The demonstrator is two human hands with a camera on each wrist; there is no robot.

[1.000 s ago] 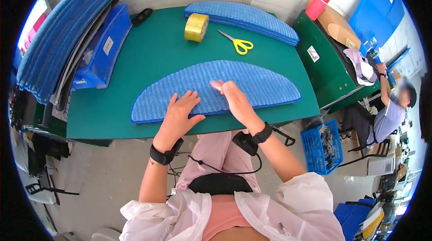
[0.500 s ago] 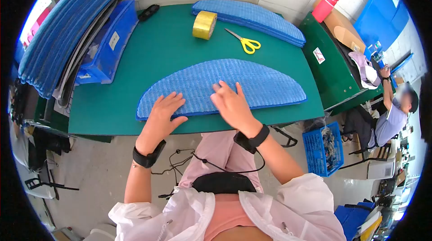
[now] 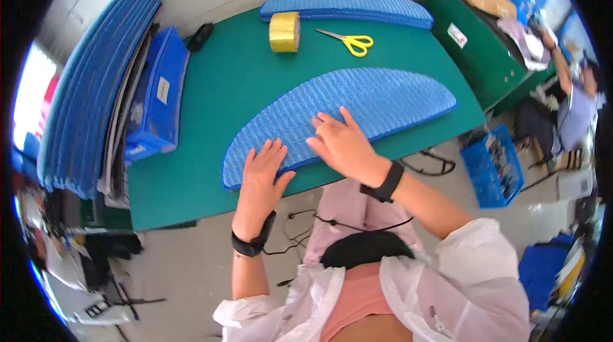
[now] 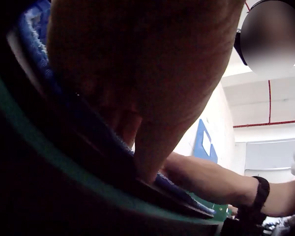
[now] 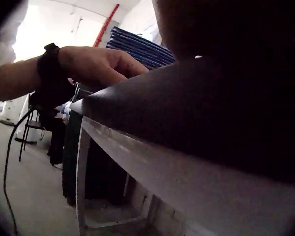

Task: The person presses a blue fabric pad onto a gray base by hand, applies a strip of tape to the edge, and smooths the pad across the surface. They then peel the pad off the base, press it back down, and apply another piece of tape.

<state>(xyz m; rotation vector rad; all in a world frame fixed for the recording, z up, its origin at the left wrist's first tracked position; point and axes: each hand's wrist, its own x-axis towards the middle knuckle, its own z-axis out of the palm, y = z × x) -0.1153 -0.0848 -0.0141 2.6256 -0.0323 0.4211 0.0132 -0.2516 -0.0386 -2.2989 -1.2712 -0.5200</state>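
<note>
A blue ribbed half-moon mop pad (image 3: 383,96) lies flat on the green table (image 3: 217,87), its straight edge toward the person. My left hand (image 3: 260,176) rests palm down across that edge near the pad's left end, fingers extended and thumb out to the side. To its right, my right hand (image 3: 348,147) lies over the pad near the middle of the straight edge, fingers loosely spread. Neither hand grips anything. In the left wrist view the left hand's thumb (image 4: 152,162) reaches down at the pad's edge.
Behind the pad lie a roll of yellow tape (image 3: 284,32) and yellow-handled scissors (image 3: 354,43). More blue pads (image 3: 345,7) are stacked at the back. A tall stack of pads (image 3: 96,93) and a blue bin (image 3: 159,93) stand at the left. Another person sits at far right.
The right hand has turned from edge-on to palm down over the pad. The left hand first shifted left along the pad's edge. The head view has swung, so the table appears tilted.
</note>
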